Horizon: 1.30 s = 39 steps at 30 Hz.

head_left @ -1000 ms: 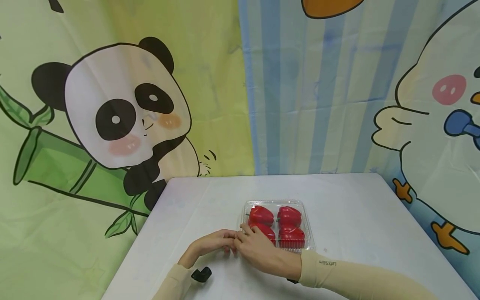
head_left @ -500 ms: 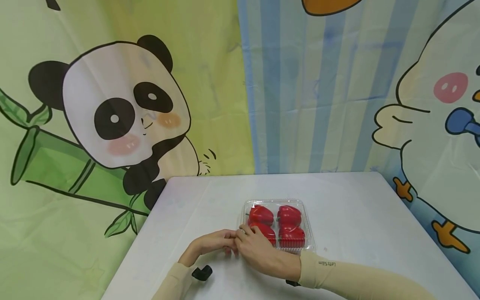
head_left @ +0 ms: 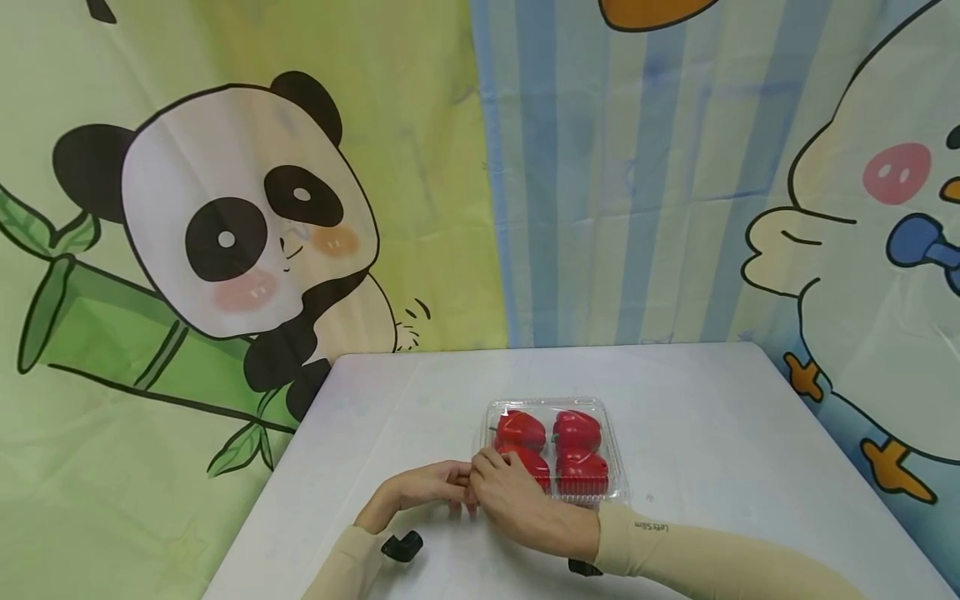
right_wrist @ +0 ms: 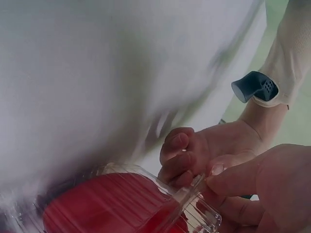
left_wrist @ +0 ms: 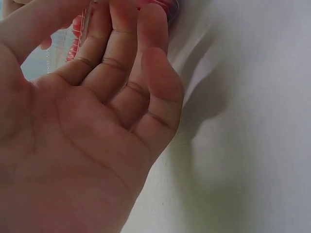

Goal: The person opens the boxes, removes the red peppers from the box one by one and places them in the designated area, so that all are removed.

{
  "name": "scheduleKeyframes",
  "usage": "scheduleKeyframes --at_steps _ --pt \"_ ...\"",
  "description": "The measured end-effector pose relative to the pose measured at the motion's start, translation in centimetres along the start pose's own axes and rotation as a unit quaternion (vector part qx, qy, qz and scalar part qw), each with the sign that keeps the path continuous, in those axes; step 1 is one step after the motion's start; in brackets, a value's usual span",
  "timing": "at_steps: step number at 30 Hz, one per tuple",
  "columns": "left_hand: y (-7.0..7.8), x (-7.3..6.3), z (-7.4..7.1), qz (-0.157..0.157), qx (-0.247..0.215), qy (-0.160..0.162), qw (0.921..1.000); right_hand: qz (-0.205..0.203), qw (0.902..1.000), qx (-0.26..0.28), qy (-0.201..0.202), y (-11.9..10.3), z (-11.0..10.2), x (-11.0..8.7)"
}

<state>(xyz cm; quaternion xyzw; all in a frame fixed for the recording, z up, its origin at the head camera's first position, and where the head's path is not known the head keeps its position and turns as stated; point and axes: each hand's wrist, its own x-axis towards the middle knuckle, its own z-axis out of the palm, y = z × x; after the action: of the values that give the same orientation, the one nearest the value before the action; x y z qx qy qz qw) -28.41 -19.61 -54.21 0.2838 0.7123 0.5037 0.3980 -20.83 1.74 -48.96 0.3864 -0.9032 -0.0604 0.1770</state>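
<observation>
A clear plastic clamshell box [head_left: 546, 403] sits on the white table with several red bell peppers [head_left: 577, 431] inside. Both hands meet at its near left corner. My left hand [head_left: 423, 487] has its fingertips at the box's edge, palm facing its wrist camera, the two outer fingers bent. From the other side, my right hand [head_left: 517, 504] pinches the same edge with thumb and fingers. In the right wrist view, the box rim [right_wrist: 194, 187] lies between the fingers of the two hands, and a red pepper [right_wrist: 107, 204] shows through the ribbed plastic wall. The right hand hides part of the near left pepper.
The white table [head_left: 697, 433] reaches back to a printed curtain [head_left: 585, 167] with a panda and a bird on it. Black wrist cameras stick out beneath each forearm, the left one [head_left: 402, 547] close above the tabletop.
</observation>
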Motion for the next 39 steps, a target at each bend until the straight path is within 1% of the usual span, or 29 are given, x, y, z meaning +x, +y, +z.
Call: scheduleKeyframes --at_steps 4,7,13,19,21,29,39 --pt "0.0 0.0 0.0 -0.001 0.011 -0.004 0.9999 0.012 0.9999 0.004 0.006 -0.1 0.2 0.0" --pt "-0.1 0.0 0.1 -0.003 0.016 -0.008 0.9998 0.017 0.9998 0.011 0.004 -0.2 0.3 0.0" --pt "-0.1 -0.2 0.3 -0.002 0.010 -0.005 0.9999 0.018 0.9990 0.038 -0.010 -0.3 0.4 -0.2" --pt "0.2 -0.1 0.5 -0.007 0.001 0.004 1.0000 0.022 0.9983 0.054 0.005 -0.2 0.6 -0.2" --pt "0.4 0.0 0.5 -0.014 -0.001 0.007 0.9999 0.024 0.9980 0.058 0.008 -0.3 0.7 -0.2" --pt "0.8 0.2 0.8 -0.037 -0.003 0.026 0.9990 0.030 0.9979 0.057 0.012 -0.3 0.8 -0.3" --pt "1.0 0.3 1.0 -0.046 -0.008 0.042 0.9980 0.034 0.9977 0.055 0.020 -0.4 0.9 -0.3"
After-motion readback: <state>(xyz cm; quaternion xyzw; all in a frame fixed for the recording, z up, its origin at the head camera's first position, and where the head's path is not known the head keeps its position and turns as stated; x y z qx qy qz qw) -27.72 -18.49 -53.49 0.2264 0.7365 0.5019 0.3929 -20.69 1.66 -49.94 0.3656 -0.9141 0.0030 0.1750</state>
